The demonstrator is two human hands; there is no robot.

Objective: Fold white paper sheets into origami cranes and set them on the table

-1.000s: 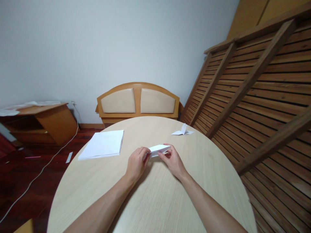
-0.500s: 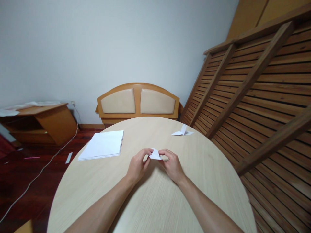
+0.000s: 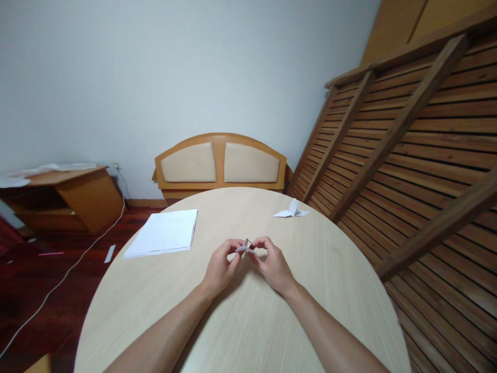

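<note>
A small piece of folded white paper [image 3: 245,248] is held between both hands above the middle of the round table [image 3: 248,321]. My left hand [image 3: 222,263] pinches its left side between thumb and fingers. On the right side my right hand [image 3: 274,263] grips it the same way. Several flaps of the paper stand apart, and a point faces up. The fingertips hide part of the folds. Farther back on the right lies a white origami figure [image 3: 292,209] with a raised centre and two spread flaps, touched by neither hand.
A stack of white paper sheets [image 3: 165,232] lies on the table's left. Beyond the table stands a padded headboard [image 3: 219,160]. Wooden slats [image 3: 407,155] lean along the right. A low cabinet [image 3: 93,199] and a white cable [image 3: 77,261] are at left.
The folded paper has been turned and opened between my fingers: a broad white face showed before, now its edges and separate flaps show. Both hands stay almost in place.
</note>
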